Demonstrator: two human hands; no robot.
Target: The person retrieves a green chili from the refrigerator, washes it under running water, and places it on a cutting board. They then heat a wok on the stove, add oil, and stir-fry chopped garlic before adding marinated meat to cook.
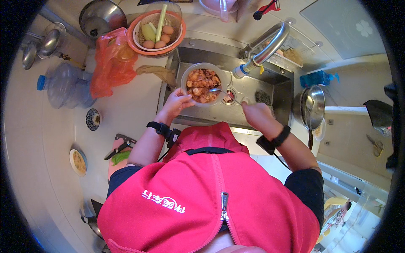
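My left hand [177, 103] grips the near left rim of a translucent plastic bowl [222, 73], held over a stainless steel sink [218, 118]. Reddish-brown chunks of what looks like raw marinated meat [202, 83] fill much of it. In my right hand [258, 114] is the handle of a metal spoon [215, 90], whose head rests among the chunks at the bowl's right side. Right of the bowl, a few scraps [228, 96] lie in the sink drain. A scouring pad [262, 97] sits on the sink floor farther right.
The faucet [262, 52] arches over the sink's far side. Left of it stand an orange basin [130, 41] with eggs and vegetables, a red plastic bag [110, 66] and a water jug [65, 87]. A knife [117, 150] lies on a cutting board. Metal bowls [315, 102] stand at right.
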